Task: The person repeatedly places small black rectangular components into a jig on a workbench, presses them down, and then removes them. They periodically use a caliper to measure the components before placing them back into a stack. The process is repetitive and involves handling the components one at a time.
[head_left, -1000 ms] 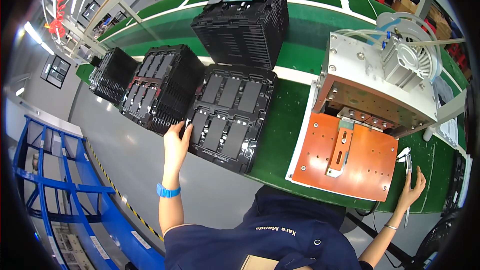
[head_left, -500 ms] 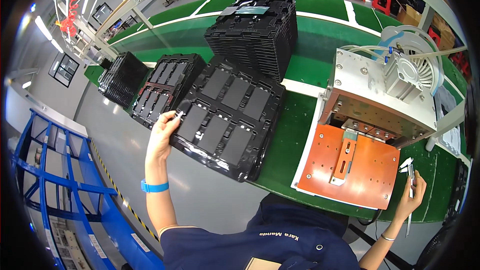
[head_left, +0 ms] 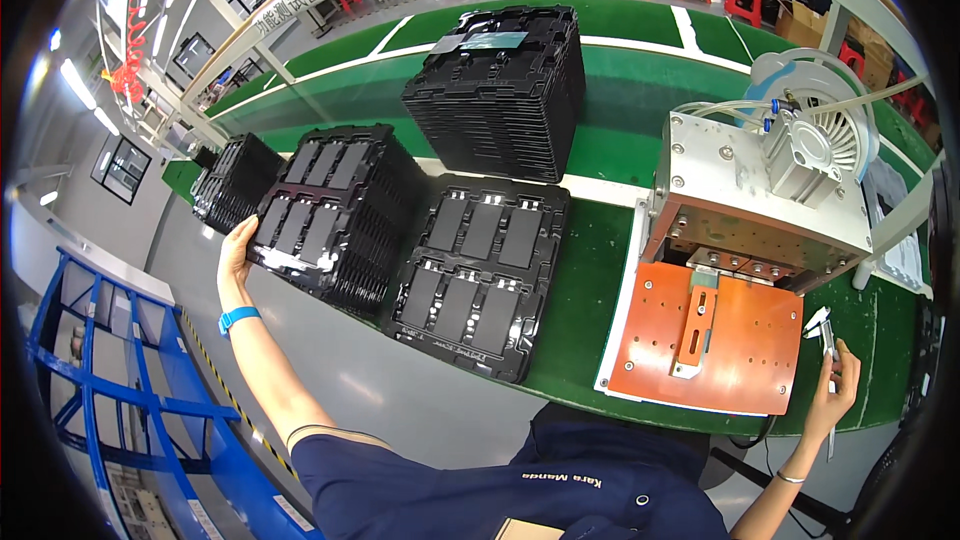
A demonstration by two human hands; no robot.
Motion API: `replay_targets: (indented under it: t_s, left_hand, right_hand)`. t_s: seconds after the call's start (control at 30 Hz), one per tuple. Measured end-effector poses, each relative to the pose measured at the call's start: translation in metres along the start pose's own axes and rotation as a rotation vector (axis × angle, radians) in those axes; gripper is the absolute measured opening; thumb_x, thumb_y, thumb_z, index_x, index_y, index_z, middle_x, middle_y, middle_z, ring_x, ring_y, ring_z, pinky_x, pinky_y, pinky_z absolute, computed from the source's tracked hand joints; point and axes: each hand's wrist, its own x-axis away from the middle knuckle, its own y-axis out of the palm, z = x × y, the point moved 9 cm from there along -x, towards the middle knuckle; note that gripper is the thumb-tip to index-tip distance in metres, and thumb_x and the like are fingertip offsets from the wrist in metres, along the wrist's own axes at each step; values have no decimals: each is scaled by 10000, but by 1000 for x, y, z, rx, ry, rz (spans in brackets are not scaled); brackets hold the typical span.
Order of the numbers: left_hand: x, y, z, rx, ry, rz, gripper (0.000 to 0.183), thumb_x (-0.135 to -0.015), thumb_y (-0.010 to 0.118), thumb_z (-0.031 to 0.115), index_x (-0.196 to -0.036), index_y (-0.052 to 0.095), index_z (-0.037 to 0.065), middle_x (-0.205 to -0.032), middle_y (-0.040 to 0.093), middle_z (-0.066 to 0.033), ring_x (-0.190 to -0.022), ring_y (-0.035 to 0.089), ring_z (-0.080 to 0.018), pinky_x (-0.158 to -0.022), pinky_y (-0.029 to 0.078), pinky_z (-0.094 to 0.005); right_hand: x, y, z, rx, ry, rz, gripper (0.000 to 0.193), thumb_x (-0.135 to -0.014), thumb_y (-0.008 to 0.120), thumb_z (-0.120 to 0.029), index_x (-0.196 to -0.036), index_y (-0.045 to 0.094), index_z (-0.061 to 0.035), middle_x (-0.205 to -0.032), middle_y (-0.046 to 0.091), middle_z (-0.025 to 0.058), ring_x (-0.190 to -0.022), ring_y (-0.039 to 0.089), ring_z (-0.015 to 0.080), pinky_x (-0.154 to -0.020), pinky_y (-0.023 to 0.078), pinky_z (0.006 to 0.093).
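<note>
My left hand is at the near left corner of a black plastic tray, the top one of a stack on the left. Its fingers close around the tray's edge, partly hidden behind it. Flat dark rectangular pieces sit in the tray's pockets. Another black tray with the same kind of pieces lies on the green table, right of that stack. On the far right, my right hand is closed around a metal caliper, its jaws pointing away from me.
A metal press with an orange plate stands at right. Tall black tray stacks rise behind the middle tray and at far left. Blue racking stands lower left. A white reel is behind the press.
My left hand has moved left, from a raised tray in the middle to the left stack's top tray. The middle tray seen now lies lower. My right hand still holds the caliper.
</note>
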Motion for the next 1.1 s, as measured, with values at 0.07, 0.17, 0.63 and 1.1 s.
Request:
replay_targets:
  t_s: [0.07,0.17,0.63,1.1]
  left_hand:
    - [-14,-19,-18,-459,1,70,332,-900,660,238,-1130,671,-1,-993,711,-71,-888,652,-128,-811,504,-263]
    - [-19,-13,-25,-732,197,176,368,-919,621,304,-1131,674,8,-987,721,-103,-895,642,-120,-826,482,-263]
    - [114,115,119,-1159,897,700,350,-867,661,268,-1161,649,80,-1064,644,-138,-946,619,-328,-858,479,-411]
    - [145,359,31,-1157,410,93,460,-772,721,401,-955,633,-12,-978,614,-198,-926,634,-379,-784,533,-455]
  right_hand:
    - [1,-1,5,23,-1,-10,247,-901,594,-14,-1141,641,17,-1027,600,47,-722,494,69,-557,414,201]
    - [3,-6,12,23,-1,-10,236,-907,592,-25,-1134,637,21,-1056,614,47,-715,485,62,-549,405,197]
    - [-39,12,-221,-142,-645,-190,241,-736,754,-50,-963,690,-4,-725,615,53,-638,536,194,-596,426,300]
    - [58,338,-421,383,-1687,-451,183,-864,570,-232,-828,723,-137,-878,701,-26,-983,597,159,-760,426,322]
